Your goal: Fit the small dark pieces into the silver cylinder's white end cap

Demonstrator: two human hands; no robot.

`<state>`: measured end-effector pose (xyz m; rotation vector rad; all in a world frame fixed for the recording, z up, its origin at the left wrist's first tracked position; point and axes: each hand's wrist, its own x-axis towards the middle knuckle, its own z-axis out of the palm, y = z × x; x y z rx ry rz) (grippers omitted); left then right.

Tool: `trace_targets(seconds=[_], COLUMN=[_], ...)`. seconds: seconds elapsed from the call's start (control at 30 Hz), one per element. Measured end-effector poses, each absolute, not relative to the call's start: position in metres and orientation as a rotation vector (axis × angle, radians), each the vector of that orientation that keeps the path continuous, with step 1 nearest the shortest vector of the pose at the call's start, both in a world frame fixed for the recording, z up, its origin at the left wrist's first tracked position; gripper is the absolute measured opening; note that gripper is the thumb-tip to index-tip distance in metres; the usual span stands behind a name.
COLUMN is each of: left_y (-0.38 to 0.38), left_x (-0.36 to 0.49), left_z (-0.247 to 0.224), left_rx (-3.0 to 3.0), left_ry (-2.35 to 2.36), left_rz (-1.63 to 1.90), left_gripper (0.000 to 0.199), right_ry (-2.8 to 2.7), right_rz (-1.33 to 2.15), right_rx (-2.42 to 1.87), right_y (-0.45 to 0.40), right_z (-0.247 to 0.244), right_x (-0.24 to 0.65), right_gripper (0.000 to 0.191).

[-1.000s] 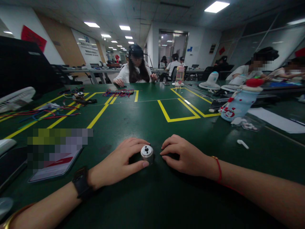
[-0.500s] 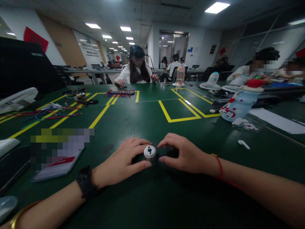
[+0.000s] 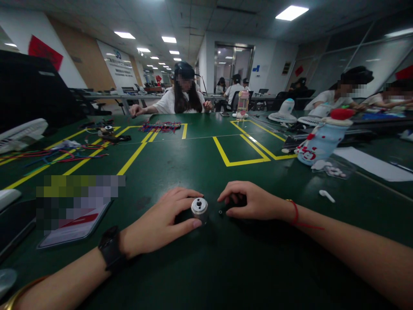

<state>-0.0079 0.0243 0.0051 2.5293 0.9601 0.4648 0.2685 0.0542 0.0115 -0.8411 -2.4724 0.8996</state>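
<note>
My left hand (image 3: 171, 215) wraps its thumb and fingers around the side of a small silver metal cylinder (image 3: 199, 207), which stands upright on the green table. The cylinder's round top has a dark centre hole and smaller holes beside it. To its right lies a tiny dark ring-shaped part (image 3: 220, 212). My right hand (image 3: 247, 200) rests beside that part, fingers curled and the thumb apart from the index finger, with nothing visible between them.
A clear plastic sleeve (image 3: 77, 228) and loose coloured wires (image 3: 64, 155) lie to the left. A white earbud (image 3: 327, 196), a blue bottle (image 3: 319, 142) and paper (image 3: 371, 163) are at the right. Across the table sits a person (image 3: 183, 92) near a wire bundle (image 3: 161, 126).
My right hand has drawn away from the cylinder, and the tiny ring-shaped part now shows on the table between them. The person opposite has stretched an arm out toward the left of the view.
</note>
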Motion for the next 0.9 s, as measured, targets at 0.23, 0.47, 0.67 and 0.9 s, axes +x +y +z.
trace_targets(seconds=[0.23, 0.47, 0.67, 0.9], left_y=[0.024, 0.024, 0.023, 0.024], left_x=[-0.007, -0.004, -0.002, -0.004], left_z=[0.004, 0.004, 0.004, 0.006], left_rx=[2.519, 2.621, 2.631, 2.586], left_ry=[0.973, 0.995, 1.014, 0.998], left_rz=[0.465, 0.416, 0.406, 0.426], left_gripper=[0.035, 0.033, 0.037, 0.031], right_ry=[-2.477, -2.137, -2.2, -1.912], right_rz=[0.719, 0.691, 0.776, 1.022], right_rx=[-0.786, -0.804, -0.855, -0.966], right_y=[0.048, 0.033, 0.025, 0.049], right_z=[0.009, 0.025, 0.031, 0.017], right_x=[0.26, 0.232, 0.219, 0.242], right_gripper=[0.015, 0.014, 0.012, 0.021])
